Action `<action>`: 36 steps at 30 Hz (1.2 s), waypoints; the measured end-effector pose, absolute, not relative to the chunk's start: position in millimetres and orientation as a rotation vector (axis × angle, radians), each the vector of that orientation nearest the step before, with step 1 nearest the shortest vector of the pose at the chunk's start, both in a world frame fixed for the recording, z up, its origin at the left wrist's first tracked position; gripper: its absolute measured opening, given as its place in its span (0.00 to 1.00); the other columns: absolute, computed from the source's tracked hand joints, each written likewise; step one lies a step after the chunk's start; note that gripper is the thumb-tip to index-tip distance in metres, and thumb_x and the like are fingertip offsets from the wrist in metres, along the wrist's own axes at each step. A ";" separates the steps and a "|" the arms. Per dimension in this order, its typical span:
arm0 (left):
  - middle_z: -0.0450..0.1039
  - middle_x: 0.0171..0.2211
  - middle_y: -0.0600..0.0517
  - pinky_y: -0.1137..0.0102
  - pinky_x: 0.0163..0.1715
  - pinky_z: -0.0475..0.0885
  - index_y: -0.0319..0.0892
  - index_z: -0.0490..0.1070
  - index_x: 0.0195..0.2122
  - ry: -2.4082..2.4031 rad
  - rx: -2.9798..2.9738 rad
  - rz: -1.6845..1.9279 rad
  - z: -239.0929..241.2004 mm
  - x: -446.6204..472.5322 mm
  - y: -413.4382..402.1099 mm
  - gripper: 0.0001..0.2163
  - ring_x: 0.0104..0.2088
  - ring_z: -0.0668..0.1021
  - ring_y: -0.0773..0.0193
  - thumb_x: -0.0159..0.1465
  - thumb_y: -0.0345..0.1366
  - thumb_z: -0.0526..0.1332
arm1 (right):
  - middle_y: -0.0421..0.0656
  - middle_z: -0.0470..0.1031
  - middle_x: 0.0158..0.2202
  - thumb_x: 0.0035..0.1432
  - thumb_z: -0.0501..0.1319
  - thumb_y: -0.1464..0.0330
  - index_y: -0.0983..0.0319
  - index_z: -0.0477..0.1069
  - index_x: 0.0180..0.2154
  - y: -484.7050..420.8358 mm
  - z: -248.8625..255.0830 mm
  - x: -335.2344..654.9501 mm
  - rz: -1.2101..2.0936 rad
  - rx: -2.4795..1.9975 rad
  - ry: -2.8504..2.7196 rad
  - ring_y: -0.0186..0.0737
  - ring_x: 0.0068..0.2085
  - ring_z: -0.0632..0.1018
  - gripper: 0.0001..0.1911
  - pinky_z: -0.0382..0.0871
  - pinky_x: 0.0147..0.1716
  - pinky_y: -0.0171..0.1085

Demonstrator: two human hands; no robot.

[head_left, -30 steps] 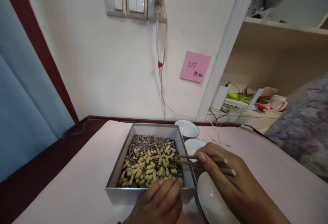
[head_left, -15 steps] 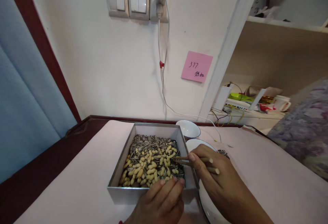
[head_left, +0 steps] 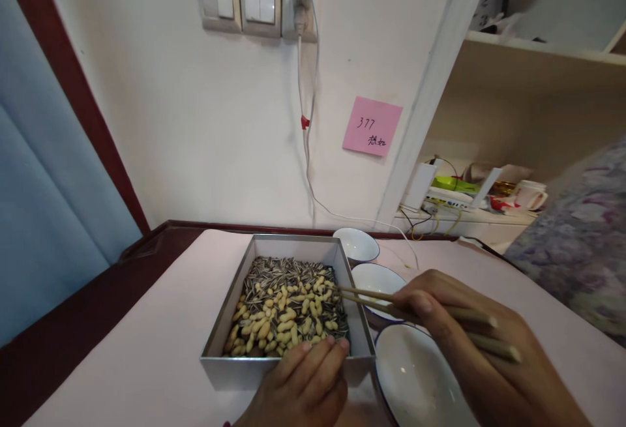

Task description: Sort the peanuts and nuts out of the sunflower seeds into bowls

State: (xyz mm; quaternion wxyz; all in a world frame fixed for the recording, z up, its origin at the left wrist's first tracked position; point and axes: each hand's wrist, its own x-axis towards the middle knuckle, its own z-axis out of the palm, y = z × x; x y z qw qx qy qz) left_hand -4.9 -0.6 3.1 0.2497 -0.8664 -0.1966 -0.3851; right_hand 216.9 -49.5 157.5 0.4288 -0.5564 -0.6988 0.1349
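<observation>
A grey square box [head_left: 288,365] holds peanuts in their shells [head_left: 286,316] in front and striped sunflower seeds [head_left: 283,274] behind. Over its front wall, near the right corner, my left hand [head_left: 303,381] curls its fingers on the rim. Wooden chopsticks [head_left: 372,295] are gripped in my right hand [head_left: 469,336], right of the box. Their tips reach across the right wall, above the contents; whether they pinch anything is too small to tell. Under and beside that hand stand a middle white bowl [head_left: 379,277] and a nearer white bowl [head_left: 415,375], both blue-rimmed.
Another white bowl [head_left: 357,244] stands at the back, by the box's far right corner. A white cable [head_left: 352,220] runs from the wall socket [head_left: 300,13] down to the pink tabletop [head_left: 132,336]. Floral fabric [head_left: 572,238] is at the right, a blue curtain [head_left: 53,153] at the left.
My right hand has moved right and nearer, drawing the chopsticks back toward the box's right wall and uncovering more of the bowls. My left hand stays on the rim.
</observation>
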 end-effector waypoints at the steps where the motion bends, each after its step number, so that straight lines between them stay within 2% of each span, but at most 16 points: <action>1: 0.75 0.58 0.54 0.65 0.72 0.45 0.48 0.80 0.42 -0.530 -2.371 -1.040 3.2 -5.6 -0.5 0.08 0.60 0.71 0.65 0.73 0.32 0.60 | 0.37 0.79 0.31 0.72 0.56 0.58 0.54 0.75 0.33 -53.9 159.7 220.4 0.262 -1.387 -1.708 0.33 0.33 0.81 0.16 0.72 0.29 0.28; 4: 0.75 0.59 0.52 0.64 0.72 0.46 0.47 0.79 0.42 -0.506 -2.383 -1.050 2.1 -7.4 1.3 0.07 0.60 0.72 0.64 0.73 0.32 0.60 | 0.38 0.82 0.36 0.71 0.58 0.57 0.52 0.78 0.37 -63.0 162.8 233.2 -0.009 -1.402 -1.518 0.37 0.40 0.83 0.13 0.72 0.26 0.29; 6: 0.75 0.60 0.51 0.63 0.72 0.47 0.46 0.79 0.42 -0.477 -2.377 -1.069 1.0 -8.0 3.4 0.08 0.61 0.71 0.63 0.73 0.33 0.59 | 0.39 0.83 0.38 0.70 0.58 0.56 0.51 0.78 0.38 -63.3 163.3 244.2 -0.163 -1.466 -1.457 0.37 0.38 0.82 0.13 0.70 0.25 0.32; 10: 0.76 0.59 0.50 0.63 0.71 0.48 0.45 0.79 0.41 -0.456 -2.372 -1.117 0.1 -7.2 6.6 0.10 0.61 0.72 0.63 0.74 0.32 0.57 | 0.40 0.80 0.32 0.71 0.56 0.54 0.54 0.75 0.36 -52.2 162.9 266.5 -0.436 -1.618 -1.506 0.38 0.32 0.80 0.15 0.69 0.29 0.37; 13: 0.76 0.59 0.50 0.63 0.71 0.48 0.45 0.79 0.41 -0.462 -2.370 -1.129 0.2 -6.2 6.5 0.12 0.61 0.72 0.63 0.75 0.32 0.55 | 0.41 0.80 0.35 0.71 0.55 0.54 0.55 0.74 0.37 -43.8 161.4 271.6 -0.462 -1.667 -1.533 0.39 0.34 0.80 0.16 0.69 0.31 0.39; 17: 0.75 0.60 0.51 0.64 0.72 0.47 0.45 0.80 0.43 -0.496 -2.401 -1.091 1.6 -7.1 2.9 0.10 0.61 0.71 0.63 0.74 0.32 0.57 | 0.41 0.80 0.37 0.72 0.55 0.57 0.54 0.75 0.40 -42.8 160.7 257.8 -0.337 -1.541 -1.554 0.37 0.36 0.81 0.14 0.71 0.31 0.35; 21: 0.74 0.60 0.52 0.64 0.72 0.46 0.46 0.80 0.42 -0.506 -2.402 -1.052 4.5 -7.3 -0.5 0.10 0.62 0.70 0.63 0.73 0.32 0.58 | 0.38 0.81 0.39 0.73 0.57 0.60 0.52 0.78 0.41 -43.8 158.3 232.8 0.000 -1.332 -1.599 0.34 0.40 0.82 0.11 0.74 0.31 0.28; 28: 0.75 0.59 0.55 0.65 0.71 0.50 0.49 0.79 0.40 -0.549 -2.288 -1.082 -0.8 -2.5 -0.1 0.06 0.62 0.70 0.65 0.71 0.34 0.62 | 0.38 0.77 0.32 0.73 0.54 0.59 0.57 0.74 0.35 -34.6 142.9 193.6 0.571 -1.236 -1.806 0.32 0.34 0.79 0.17 0.72 0.35 0.30; 33: 0.75 0.60 0.57 0.68 0.69 0.53 0.50 0.80 0.41 -0.592 -2.282 -1.087 -4.6 -1.0 -1.7 0.05 0.63 0.70 0.66 0.71 0.35 0.63 | 0.39 0.76 0.34 0.74 0.53 0.59 0.58 0.73 0.34 -30.2 132.1 182.8 0.660 -1.268 -1.852 0.34 0.36 0.78 0.17 0.71 0.37 0.32; 36: 0.76 0.58 0.57 0.68 0.71 0.51 0.50 0.80 0.40 -0.588 -2.291 -1.098 -4.1 -1.0 -2.1 0.06 0.62 0.71 0.67 0.71 0.34 0.63 | 0.39 0.75 0.33 0.74 0.52 0.60 0.58 0.71 0.34 -26.8 126.5 178.0 0.639 -1.268 -1.864 0.34 0.35 0.77 0.17 0.70 0.36 0.33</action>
